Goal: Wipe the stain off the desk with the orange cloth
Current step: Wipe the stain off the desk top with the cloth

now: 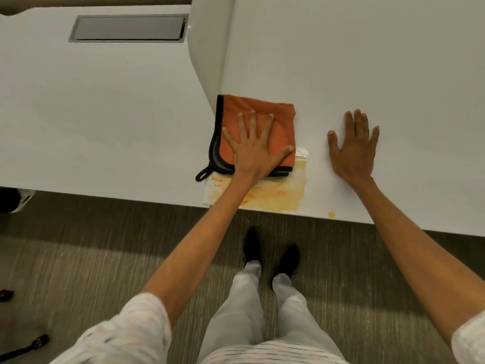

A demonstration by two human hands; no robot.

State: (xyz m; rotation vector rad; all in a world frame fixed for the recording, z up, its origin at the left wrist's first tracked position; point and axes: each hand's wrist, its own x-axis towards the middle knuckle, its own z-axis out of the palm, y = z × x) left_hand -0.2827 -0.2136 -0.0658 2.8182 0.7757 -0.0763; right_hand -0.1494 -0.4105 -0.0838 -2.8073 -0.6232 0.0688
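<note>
A folded orange cloth (273, 119) with a black hem and a small hanging loop lies on the white desk (367, 61). My left hand (256, 151) presses flat on it, fingers spread wide. Just in front of the cloth, a smeared yellow-orange stain (278, 193) reaches the desk's front edge. A small yellow drop (331, 214) sits further right on that edge. My right hand (353, 148) rests flat on the bare desk to the right of the cloth, fingers apart, holding nothing.
A second white desk (91, 114) adjoins on the left, with a grey cable hatch (128, 28) at its back. A seam (210, 82) runs between the two desks. Below the edge are carpet, my legs and black shoes (270, 253).
</note>
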